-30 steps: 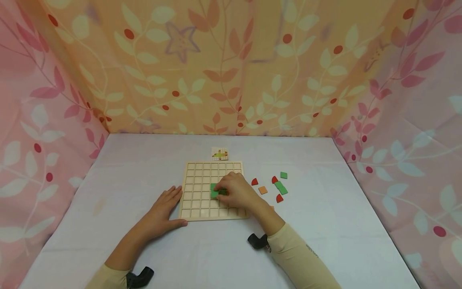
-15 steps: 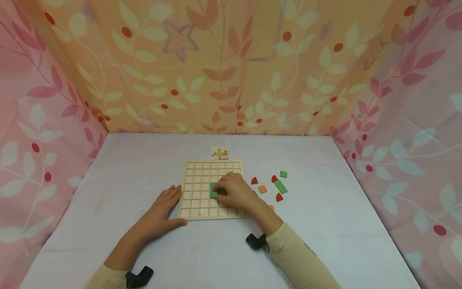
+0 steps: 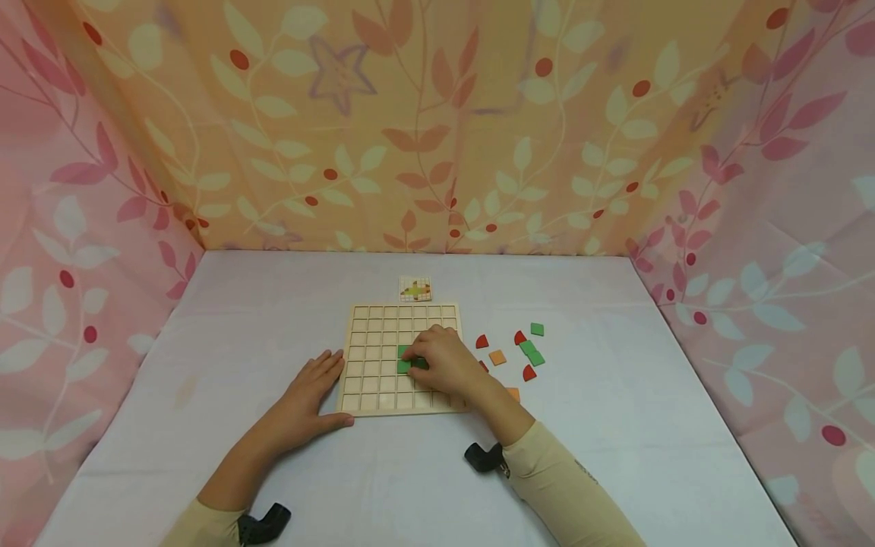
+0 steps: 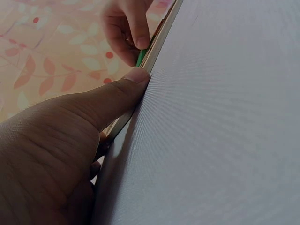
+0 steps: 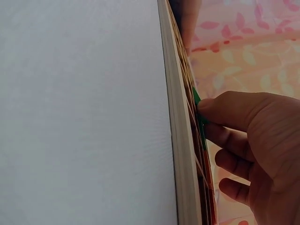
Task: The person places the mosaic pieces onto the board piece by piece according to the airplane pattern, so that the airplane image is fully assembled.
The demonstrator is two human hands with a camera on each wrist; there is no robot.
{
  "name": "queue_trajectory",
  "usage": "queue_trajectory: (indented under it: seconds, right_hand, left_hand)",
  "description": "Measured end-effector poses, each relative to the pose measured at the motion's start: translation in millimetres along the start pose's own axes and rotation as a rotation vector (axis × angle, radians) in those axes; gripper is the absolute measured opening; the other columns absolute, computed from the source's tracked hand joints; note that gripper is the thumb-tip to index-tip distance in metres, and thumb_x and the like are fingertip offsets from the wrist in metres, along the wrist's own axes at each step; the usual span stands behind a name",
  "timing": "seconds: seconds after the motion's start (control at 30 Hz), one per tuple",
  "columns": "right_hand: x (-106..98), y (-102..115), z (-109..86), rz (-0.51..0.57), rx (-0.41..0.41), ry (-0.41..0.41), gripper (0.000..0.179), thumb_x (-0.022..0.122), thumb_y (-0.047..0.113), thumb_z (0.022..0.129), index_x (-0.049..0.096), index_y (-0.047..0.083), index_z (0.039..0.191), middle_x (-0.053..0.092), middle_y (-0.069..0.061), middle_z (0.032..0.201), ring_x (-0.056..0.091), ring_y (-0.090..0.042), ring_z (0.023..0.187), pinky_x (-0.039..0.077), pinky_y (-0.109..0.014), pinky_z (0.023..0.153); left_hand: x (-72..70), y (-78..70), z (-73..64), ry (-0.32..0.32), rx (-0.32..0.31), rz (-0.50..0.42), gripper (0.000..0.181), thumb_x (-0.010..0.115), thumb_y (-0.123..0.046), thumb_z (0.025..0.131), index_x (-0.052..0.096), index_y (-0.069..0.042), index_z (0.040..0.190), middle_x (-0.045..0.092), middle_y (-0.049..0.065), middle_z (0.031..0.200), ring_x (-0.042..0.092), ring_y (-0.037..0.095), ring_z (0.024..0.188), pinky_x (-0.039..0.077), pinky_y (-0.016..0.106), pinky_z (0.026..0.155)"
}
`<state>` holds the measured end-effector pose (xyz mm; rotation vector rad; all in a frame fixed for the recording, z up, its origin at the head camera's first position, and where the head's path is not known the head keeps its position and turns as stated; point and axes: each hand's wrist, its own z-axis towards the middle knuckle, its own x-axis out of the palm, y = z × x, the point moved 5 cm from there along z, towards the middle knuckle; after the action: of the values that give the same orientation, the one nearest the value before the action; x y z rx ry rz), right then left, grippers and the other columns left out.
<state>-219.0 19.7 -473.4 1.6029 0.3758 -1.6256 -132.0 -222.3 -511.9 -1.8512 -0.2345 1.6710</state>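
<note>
A pale wooden grid board (image 3: 369, 376) lies on the white table in the head view. Green tiles (image 3: 404, 367) sit in cells near its middle. My right hand (image 3: 447, 365) is over them, thumb and forefinger pinching a green tile (image 5: 197, 95) at the board's surface, as the right wrist view shows. The palm hides part of the board's right side. My left hand (image 3: 307, 403) rests at the board's left edge with fingers extended. Its thumb touches the near left corner, and in the left wrist view the thumb (image 4: 126, 84) lies along the board's side.
Right of the board lie loose pieces: red quarter-rounds (image 3: 529, 373), orange squares (image 3: 497, 357) and green tiles (image 3: 532, 352). A small pattern card (image 3: 415, 289) lies behind the board. Patterned cloth walls (image 3: 437, 152) enclose the table at the back and sides.
Both hands keep nearly the same place; the right fingers stay on the green tiles. The whole head view has shifted very slightly.
</note>
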Motion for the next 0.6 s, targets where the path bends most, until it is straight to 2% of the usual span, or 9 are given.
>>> queue_trajectory:
  seconds: [0.6]
  right_hand:
    - [2.8, -1.6, -0.3, 0.022, 0.017, 0.033, 0.022, 0.078, 0.032, 0.090, 0.080, 0.027, 0.112, 0.070, 0.011, 0.107, 0.055, -0.014, 0.106, 0.040, -0.032, 0.085]
  left_hand:
    - [-0.6, -0.4, -0.4, 0.001, 0.006, -0.006, 0.110, 0.084, -0.053, 0.079, 0.029, -0.004, 0.161, 0.024, 0.010, 0.170, 0.011, 0.034, 0.159, 0.004, 0.040, 0.131]
